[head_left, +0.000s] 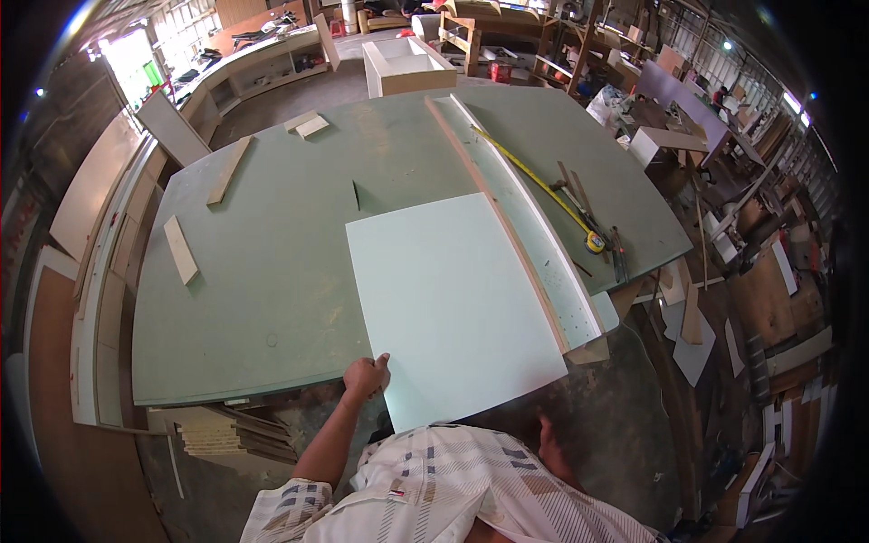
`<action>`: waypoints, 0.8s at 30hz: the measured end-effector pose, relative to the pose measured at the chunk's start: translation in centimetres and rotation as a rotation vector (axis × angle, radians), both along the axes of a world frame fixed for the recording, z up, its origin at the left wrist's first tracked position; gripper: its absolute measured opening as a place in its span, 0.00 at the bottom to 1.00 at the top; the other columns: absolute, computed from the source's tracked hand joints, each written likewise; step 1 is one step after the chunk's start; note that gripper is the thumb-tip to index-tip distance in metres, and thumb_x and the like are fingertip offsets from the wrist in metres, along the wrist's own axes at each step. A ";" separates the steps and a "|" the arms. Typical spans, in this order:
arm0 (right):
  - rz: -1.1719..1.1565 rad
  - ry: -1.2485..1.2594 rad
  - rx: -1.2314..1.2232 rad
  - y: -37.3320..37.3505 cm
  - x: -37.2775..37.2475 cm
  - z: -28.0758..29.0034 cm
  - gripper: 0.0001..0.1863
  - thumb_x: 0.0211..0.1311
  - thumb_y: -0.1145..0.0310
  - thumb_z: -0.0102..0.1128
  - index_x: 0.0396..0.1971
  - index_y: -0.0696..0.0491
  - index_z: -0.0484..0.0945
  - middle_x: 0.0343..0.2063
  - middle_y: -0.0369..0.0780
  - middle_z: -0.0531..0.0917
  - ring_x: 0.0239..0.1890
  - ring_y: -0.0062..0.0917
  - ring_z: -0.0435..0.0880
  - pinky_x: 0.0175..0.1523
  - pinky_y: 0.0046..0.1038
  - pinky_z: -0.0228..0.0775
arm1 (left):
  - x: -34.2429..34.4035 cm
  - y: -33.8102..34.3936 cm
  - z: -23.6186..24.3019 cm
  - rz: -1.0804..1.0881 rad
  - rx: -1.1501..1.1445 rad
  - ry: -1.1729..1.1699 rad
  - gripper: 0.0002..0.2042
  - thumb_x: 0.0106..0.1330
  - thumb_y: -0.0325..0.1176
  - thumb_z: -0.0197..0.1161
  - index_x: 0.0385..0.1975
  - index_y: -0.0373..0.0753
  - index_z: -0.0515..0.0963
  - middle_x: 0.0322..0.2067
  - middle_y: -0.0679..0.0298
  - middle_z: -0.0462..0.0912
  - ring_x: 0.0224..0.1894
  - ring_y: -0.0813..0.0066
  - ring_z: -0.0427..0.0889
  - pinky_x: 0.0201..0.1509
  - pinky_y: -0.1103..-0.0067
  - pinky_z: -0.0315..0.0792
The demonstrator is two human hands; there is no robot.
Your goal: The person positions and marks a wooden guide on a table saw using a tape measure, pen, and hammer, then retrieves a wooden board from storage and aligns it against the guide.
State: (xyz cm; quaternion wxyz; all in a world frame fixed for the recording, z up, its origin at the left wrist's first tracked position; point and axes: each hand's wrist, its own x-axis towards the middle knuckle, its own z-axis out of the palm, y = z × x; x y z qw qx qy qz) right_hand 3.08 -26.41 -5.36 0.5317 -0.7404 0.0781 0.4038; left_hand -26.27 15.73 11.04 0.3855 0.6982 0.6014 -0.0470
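The left hand (366, 377) grips the near left edge of a large pale panel (453, 303), fingers curled together over the rim with the thumb side on top, so the board is pinched at its 7 o'clock corner. The panel lies flat on the green workbench (262, 271), its near end overhanging the bench toward the person, its far right edge running along a long wooden strip (493, 217) and a white shelf board (543, 235) at 2 o'clock. The right hand (546, 434) shows only partly, below the panel's near right corner; I cannot tell whether its fingers are open or closed. This looks like the positioning stage: the board is being slid or squared on the bench. A next move would call for an even pull from both hands, keeping the edge parallel to the strip. A yellow tape measure (593, 241) lies at 3 o'clock, well clear.
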 end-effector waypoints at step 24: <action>1.266 -0.751 -0.364 1.6 1.9 -4.9 0.28 0.60 0.46 0.59 0.49 0.54 0.77 0.42 0.44 0.83 0.41 0.39 0.81 0.47 0.36 0.74 | 0.6 -0.7 -2.0 0.070 0.028 0.026 0.34 0.65 0.66 0.46 0.27 0.37 0.84 0.21 0.51 0.83 0.29 0.54 0.85 0.40 0.64 0.75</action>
